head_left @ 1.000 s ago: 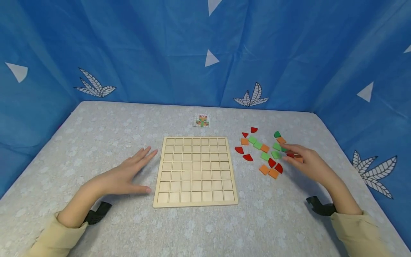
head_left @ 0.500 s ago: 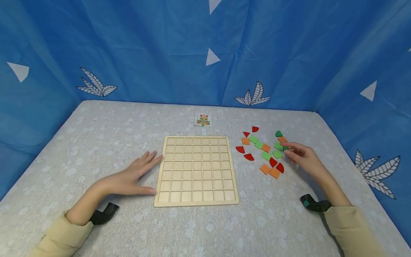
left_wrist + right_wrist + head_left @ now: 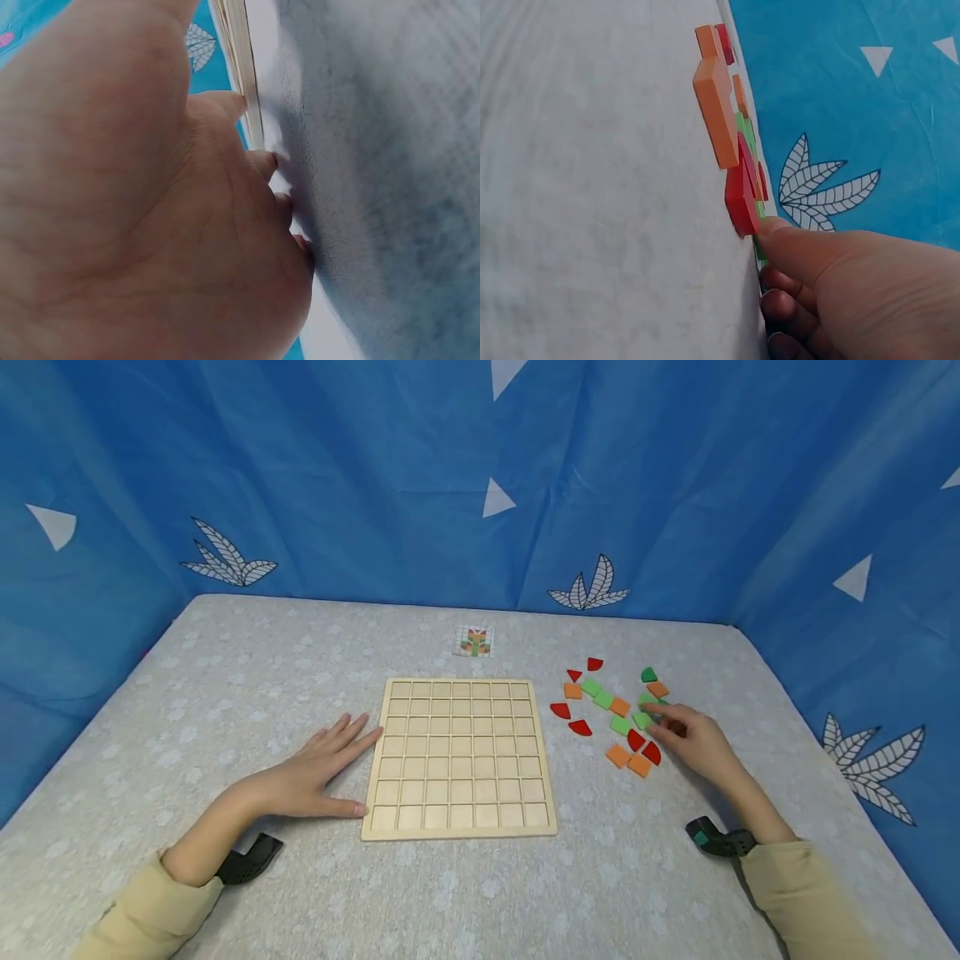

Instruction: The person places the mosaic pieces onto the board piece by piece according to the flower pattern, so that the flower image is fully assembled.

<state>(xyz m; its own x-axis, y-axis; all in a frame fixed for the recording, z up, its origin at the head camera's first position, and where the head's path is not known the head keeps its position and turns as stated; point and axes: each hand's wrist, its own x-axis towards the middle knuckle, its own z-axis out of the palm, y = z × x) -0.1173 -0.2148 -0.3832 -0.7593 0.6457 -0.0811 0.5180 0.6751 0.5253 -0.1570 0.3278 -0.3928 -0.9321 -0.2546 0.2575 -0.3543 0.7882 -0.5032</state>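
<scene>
A pale wooden grid board (image 3: 459, 837) lies on the table between the hands. My left hand (image 3: 307, 774) rests at its left side with fingers spread, index fingertip and thumb right at the edge. In the left wrist view, the palm fills much of the frame beside the board's edge (image 3: 241, 60). My right hand (image 3: 697, 745) is at the loose coloured pieces, thumb and index finger pinching at a light green square tile (image 3: 642, 721). Its other fingers are curled under. The thumb (image 3: 795, 244) is close behind a red quarter-round piece (image 3: 740, 196) in the right wrist view.
Orange squares (image 3: 618, 756), red pieces (image 3: 580, 727), green squares (image 3: 602, 699) and a dark green piece (image 3: 648, 674) lie scattered right of the board. A small pattern card (image 3: 474, 642) lies behind it. A blue curtain (image 3: 375, 485) encloses the table's back and sides.
My right hand has moved left and slightly toward me, from the dark green piece to the light green square. My left hand has shifted right, up to the board's edge.
</scene>
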